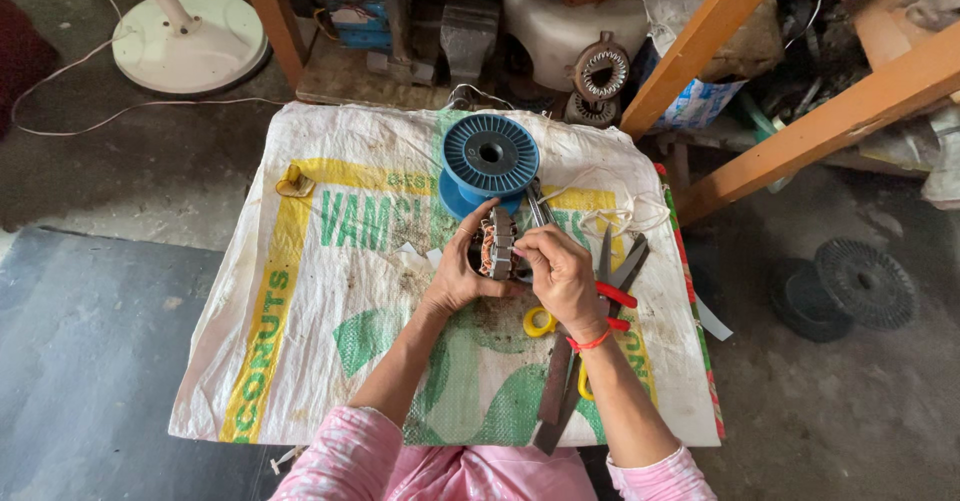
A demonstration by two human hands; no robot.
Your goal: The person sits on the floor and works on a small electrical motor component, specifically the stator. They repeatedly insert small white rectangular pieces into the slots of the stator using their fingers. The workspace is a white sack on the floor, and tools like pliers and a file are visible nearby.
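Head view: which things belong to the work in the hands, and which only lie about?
In use: motor stator, held by left hand and right hand.

Lying about: blue spool, pliers, yellow-handled scissors, metal files, black spools, fan base.

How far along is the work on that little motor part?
Copper coils already sit in the motor stator. The left hand cradles it while the right hand works at its side. The blue wire spool and pliers lie ready; what remains cannot be told.
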